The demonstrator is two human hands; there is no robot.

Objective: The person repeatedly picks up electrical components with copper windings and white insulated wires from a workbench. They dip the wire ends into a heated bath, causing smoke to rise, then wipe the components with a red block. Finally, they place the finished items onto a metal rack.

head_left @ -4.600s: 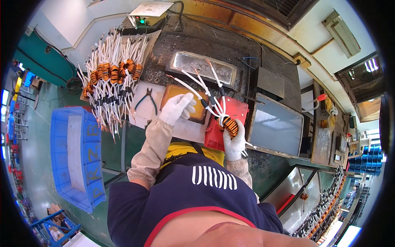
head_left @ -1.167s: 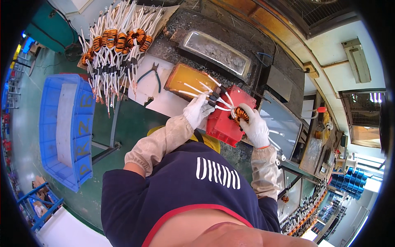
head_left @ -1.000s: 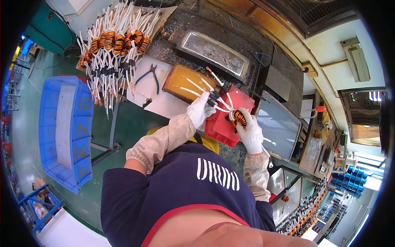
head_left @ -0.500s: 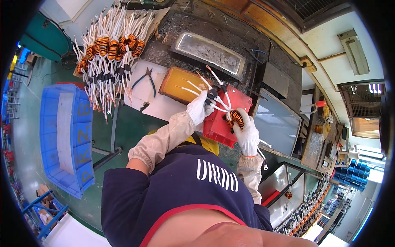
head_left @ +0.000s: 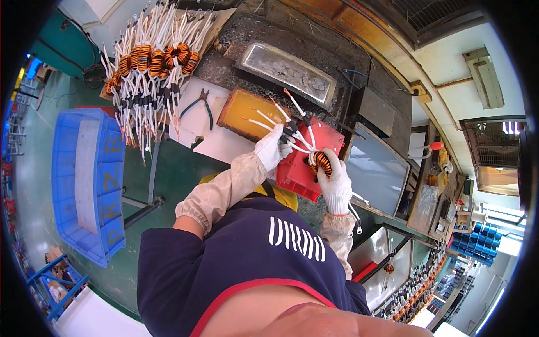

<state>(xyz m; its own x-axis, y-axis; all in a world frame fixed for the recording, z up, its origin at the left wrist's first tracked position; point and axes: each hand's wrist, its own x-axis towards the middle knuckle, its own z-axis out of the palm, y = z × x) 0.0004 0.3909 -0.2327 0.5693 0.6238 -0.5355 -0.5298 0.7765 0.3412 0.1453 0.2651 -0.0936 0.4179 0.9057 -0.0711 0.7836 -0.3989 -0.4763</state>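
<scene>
Both my hands wear white gloves. My right hand [head_left: 336,184] is closed round a toroidal coil [head_left: 319,163] wound with orange and black wire. From the coil, several white-sleeved leads [head_left: 303,147] fan up and to the left, with bare copper ends. My left hand [head_left: 273,148] grips these leads near their black sleeves. Beneath the coil and leads is a red box-shaped block [head_left: 300,177]. The lead tips reach over a yellow-amber block in a tray [head_left: 233,112]. Another lead with a ring terminal [head_left: 359,224] hangs below my right hand.
A metal trough [head_left: 286,73] with silvery contents lies beyond the amber tray. Pliers [head_left: 201,106] rest on the white board to the left. Finished-looking coils [head_left: 144,59] are heaped at the far left. A blue crate [head_left: 87,185] stands left; a grey panel [head_left: 377,174] lies right.
The coil and my right hand have shifted very slightly left. My grip on the coil and leads looks the same.
</scene>
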